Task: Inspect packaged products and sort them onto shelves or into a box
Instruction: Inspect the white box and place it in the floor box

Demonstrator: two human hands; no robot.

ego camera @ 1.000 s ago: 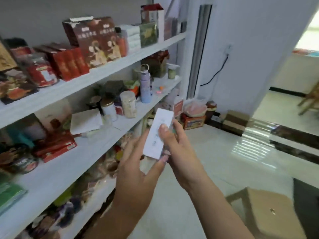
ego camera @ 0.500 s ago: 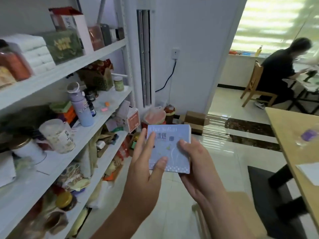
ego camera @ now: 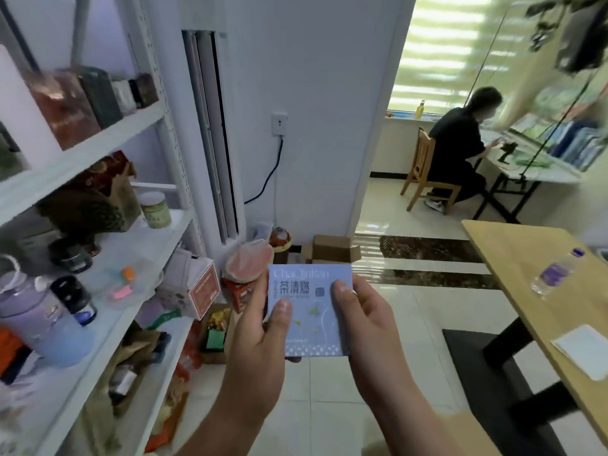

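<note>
A flat light-blue tea box [ego camera: 311, 311] with printed characters faces me at the centre of the view, held up over the tiled floor. My left hand [ego camera: 260, 337] grips its left edge, thumb on the front face. My right hand [ego camera: 365, 327] holds its right edge with the thumb on the front near the top. White shelves [ego camera: 131, 245] packed with jars, boxes and bottles run along the left. A brown cardboard box [ego camera: 332, 250] lies on the floor by the wall.
A wooden table [ego camera: 539, 274] stands at the right with a plastic bottle [ego camera: 556, 271] and a white paper [ego camera: 589, 350]. A person in black sits on a chair [ego camera: 424, 172] in the far room. Bags and jars crowd the floor beside the shelves.
The view has swung right, away from the shelves toward the doorway and table. The box has turned from edge-on to its blue front facing me; both hands stay on it.
</note>
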